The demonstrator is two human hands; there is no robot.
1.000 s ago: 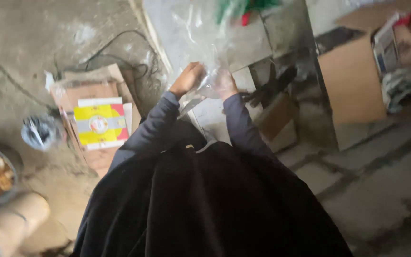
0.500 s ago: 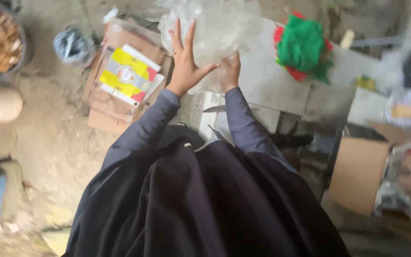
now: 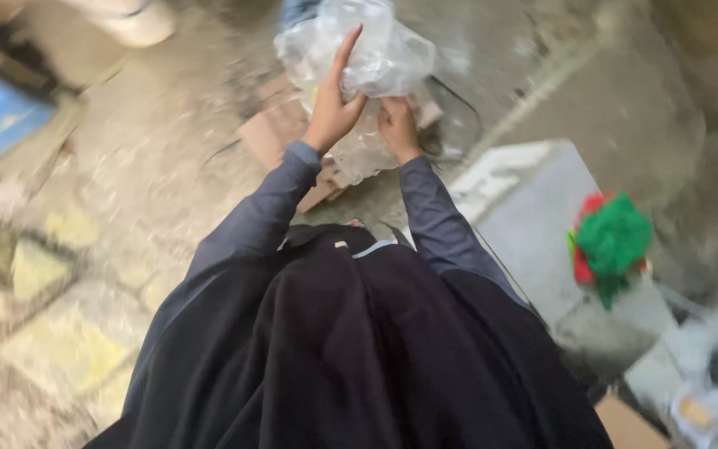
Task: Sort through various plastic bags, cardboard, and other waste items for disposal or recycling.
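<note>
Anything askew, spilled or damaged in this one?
Nothing spilled. The clear plastic bag between the left hand and right hand is crumpled, and flattened cardboard lies loose on the floor beneath. The frame is motion-blurred.

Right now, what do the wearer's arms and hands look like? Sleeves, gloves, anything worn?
Both arms wear long, slate-blue sleeves ending at the wrist, cuffs plain and close-fitting. The left hand and right hand are bare: no gloves. No ring, watch or marking shows, though the picture is blurred. A dark, almost black garment covers the torso below the sleeves.
</note>
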